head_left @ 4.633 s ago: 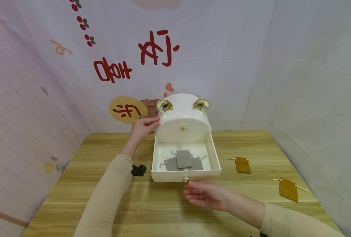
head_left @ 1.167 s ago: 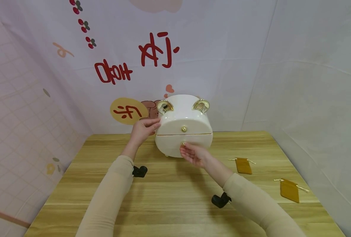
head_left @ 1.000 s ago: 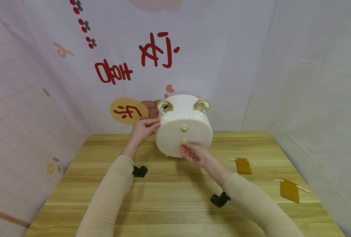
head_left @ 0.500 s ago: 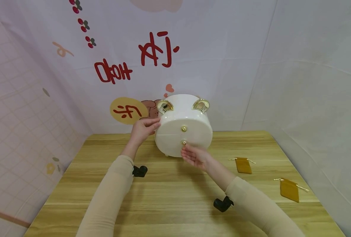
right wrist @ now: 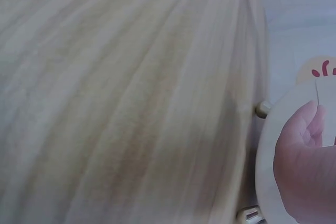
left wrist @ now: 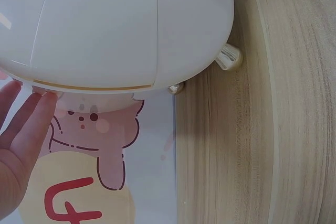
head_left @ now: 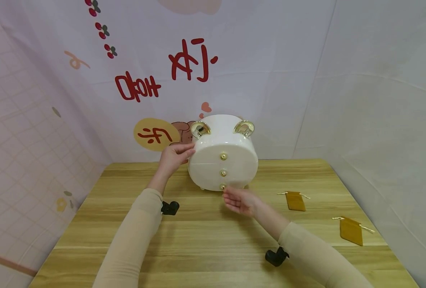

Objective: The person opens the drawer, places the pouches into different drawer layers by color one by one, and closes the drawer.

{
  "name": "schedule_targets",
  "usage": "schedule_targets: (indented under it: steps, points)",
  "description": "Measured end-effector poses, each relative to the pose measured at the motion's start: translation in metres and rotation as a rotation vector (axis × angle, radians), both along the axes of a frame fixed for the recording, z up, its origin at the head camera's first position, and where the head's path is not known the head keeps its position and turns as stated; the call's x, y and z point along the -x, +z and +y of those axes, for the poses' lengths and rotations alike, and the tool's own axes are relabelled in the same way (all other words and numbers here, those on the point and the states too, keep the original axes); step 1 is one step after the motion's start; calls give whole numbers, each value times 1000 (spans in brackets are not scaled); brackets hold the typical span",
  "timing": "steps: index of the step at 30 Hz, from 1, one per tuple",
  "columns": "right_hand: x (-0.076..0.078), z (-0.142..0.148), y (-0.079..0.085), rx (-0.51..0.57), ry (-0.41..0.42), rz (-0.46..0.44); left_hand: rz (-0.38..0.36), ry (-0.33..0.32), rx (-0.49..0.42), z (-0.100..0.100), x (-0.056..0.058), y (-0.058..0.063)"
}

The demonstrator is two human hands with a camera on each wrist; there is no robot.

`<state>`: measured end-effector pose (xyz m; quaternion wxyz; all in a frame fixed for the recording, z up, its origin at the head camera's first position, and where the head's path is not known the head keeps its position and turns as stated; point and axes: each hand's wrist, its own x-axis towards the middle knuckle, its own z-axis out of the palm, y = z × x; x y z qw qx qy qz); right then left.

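Observation:
A glossy white rounded drawer box (head_left: 206, 168) with gold ear shapes stands at the table's back, its drawers closed. Gold knobs run down its front, one above another. My right hand (head_left: 239, 201) has thumb and fingertips at the lowest knob (head_left: 222, 187), pinching it from its right side. In the right wrist view that hand (right wrist: 310, 166) covers part of the box front. My left hand (head_left: 173, 156) rests nearly straight fingertips on the box's left side. The left wrist view shows these fingers (left wrist: 39, 114) at the box's edge (left wrist: 100, 72).
Two mustard drawstring pouches, a nearer one (head_left: 351, 231) and a farther one (head_left: 295, 201), lie on the wooden table (head_left: 198, 248) at the right. Behind the box hangs a printed white cloth (head_left: 263, 80). Short metallic feet (left wrist: 229, 57) hold the box up.
The lower drawer with grey pouches, pulled out earlier, went back in. My right hand has since moved from the middle knob down to the lowest one. My left hand has stayed put.

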<state>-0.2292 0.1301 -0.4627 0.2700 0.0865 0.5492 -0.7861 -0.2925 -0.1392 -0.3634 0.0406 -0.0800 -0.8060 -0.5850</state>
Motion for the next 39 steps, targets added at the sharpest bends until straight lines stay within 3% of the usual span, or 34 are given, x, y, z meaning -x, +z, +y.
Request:
schedule_targets:
  steps: [15, 39]
  points:
    - [-7, -2, -18, -74, -26, -11, -18, 5, -3, 0, -2, -1]
    - [22, -10, -28, -34, -106, -106, -6, 2, -2, 1, -1, 1]
